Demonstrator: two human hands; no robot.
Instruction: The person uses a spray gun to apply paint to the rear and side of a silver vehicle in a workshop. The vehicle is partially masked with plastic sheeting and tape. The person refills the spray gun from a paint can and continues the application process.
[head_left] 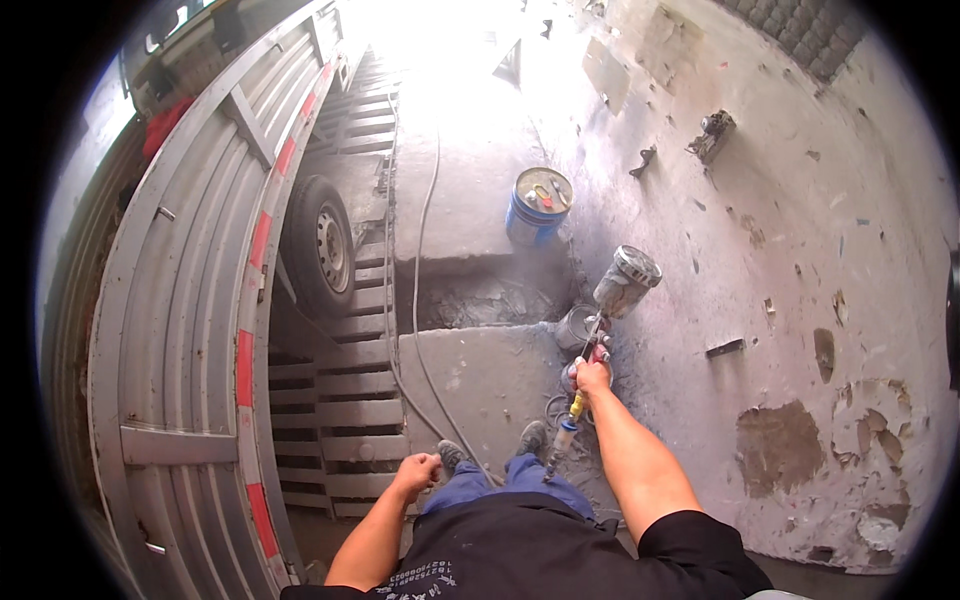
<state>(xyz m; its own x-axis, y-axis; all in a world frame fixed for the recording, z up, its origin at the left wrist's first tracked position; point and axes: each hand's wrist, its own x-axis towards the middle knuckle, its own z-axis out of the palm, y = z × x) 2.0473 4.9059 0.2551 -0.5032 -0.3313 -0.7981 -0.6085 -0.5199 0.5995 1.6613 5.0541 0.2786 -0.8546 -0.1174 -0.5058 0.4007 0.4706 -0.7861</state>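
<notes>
Head view: right hand [591,376] clamped on spray gun [612,305] at frame centre, left hand [417,472] fisted, empty, lower centre.

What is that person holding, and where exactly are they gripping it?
The right hand holds a spray gun by its handle, below the metal cup, with the hose end hanging beneath the grip. The left hand is a loose fist and holds nothing visible.
</notes>
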